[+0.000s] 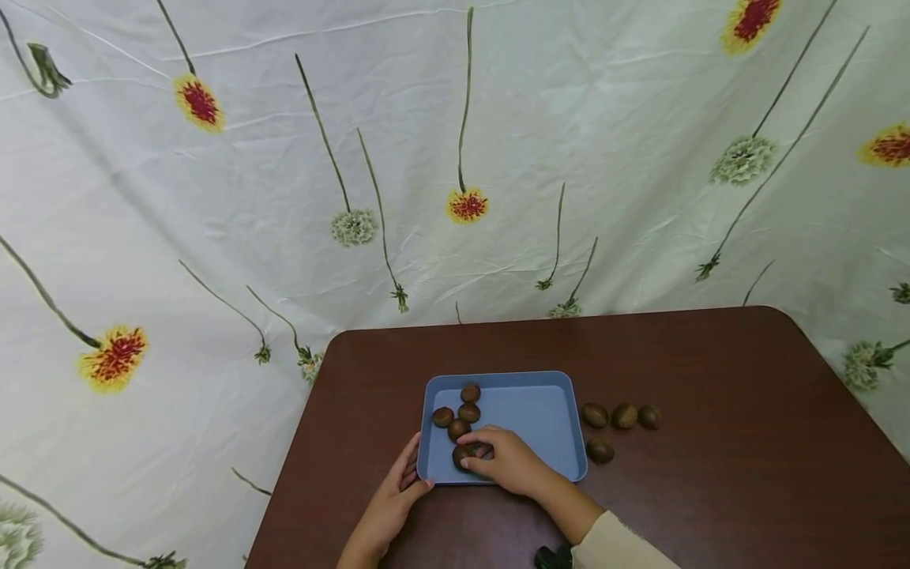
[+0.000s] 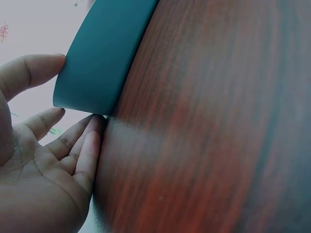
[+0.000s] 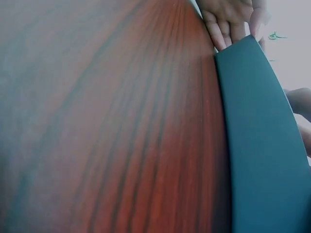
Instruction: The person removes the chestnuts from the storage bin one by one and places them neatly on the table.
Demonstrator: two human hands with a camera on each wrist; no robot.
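A blue rectangular tray (image 1: 529, 427) lies on the table, with several brown, oval nut-like pieces (image 1: 458, 430) at its left side. My right hand (image 1: 510, 462) reaches over the near rim and pinches a dark brown nut (image 1: 463, 456) between thumb and fingers, low inside the tray. The fingers partly cover that nut. At the near left corner is my left hand (image 1: 391, 502). In the left wrist view, its thumb (image 2: 46, 68) touches the tray wall (image 2: 99, 58), and its extended fingers lie by the lower corner. The right wrist view catches only some right-hand fingers (image 3: 300, 102) beyond the wall.
Several more brown nuts (image 1: 624, 416) lie on the dark wooden table (image 1: 732, 474), right of the tray. Behind the table hangs a white cloth (image 1: 633, 158) printed with flowers. A small black object (image 1: 550, 557) shows at the bottom, beside the right sleeve (image 1: 618, 545).
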